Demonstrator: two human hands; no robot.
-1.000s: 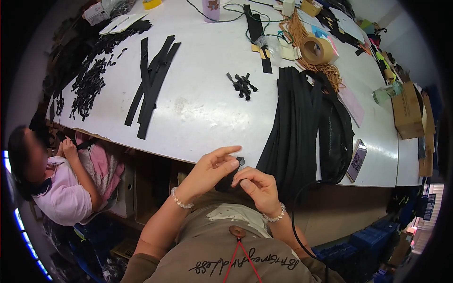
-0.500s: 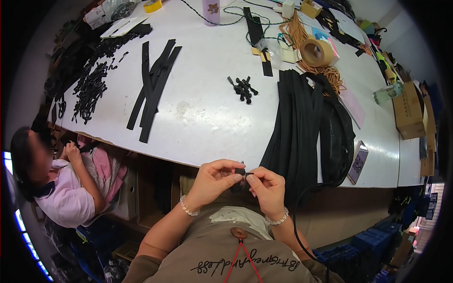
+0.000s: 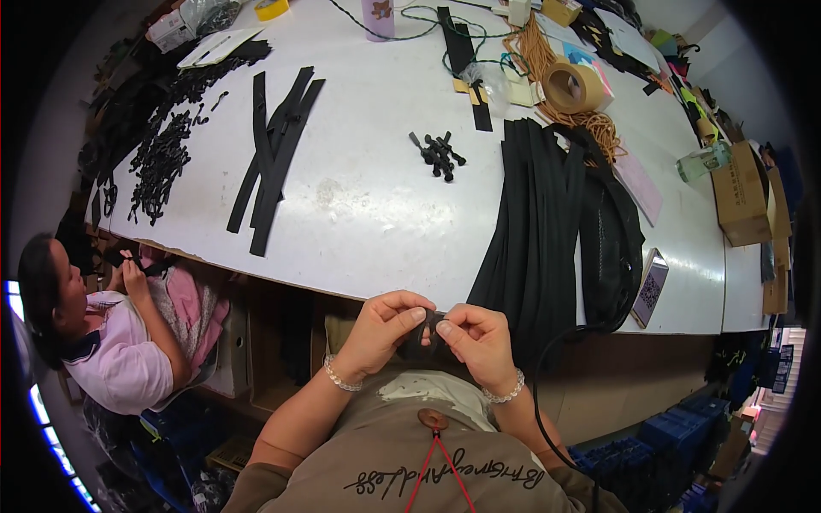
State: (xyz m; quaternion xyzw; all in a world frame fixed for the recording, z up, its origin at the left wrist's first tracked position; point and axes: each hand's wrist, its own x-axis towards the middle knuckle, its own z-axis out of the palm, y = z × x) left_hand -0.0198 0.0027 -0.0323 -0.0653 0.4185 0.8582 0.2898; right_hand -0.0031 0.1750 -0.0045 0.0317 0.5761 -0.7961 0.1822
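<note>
1. Hands are held close together below the near edge of the white table (image 3: 368,214), in front of the chest.
2. Left hand (image 3: 382,329) is clenched on a small black zipper piece (image 3: 425,338); thumb and forefinger are pinched on its left end.
3. Right hand (image 3: 481,342) is closed on the same piece from the right; its fingertips (image 3: 446,326) are almost touching those of the left.
4. Zipper piece is held directly between both sets of fingers; its long axis cannot be told, as it is mostly covered. Neither hand is nearer.
5. Black zipper tapes (image 3: 534,214) are laid just beyond the right fingers, draped over the table edge.
6. Loose black sliders (image 3: 440,154) are located well beyond the fingers.
</note>
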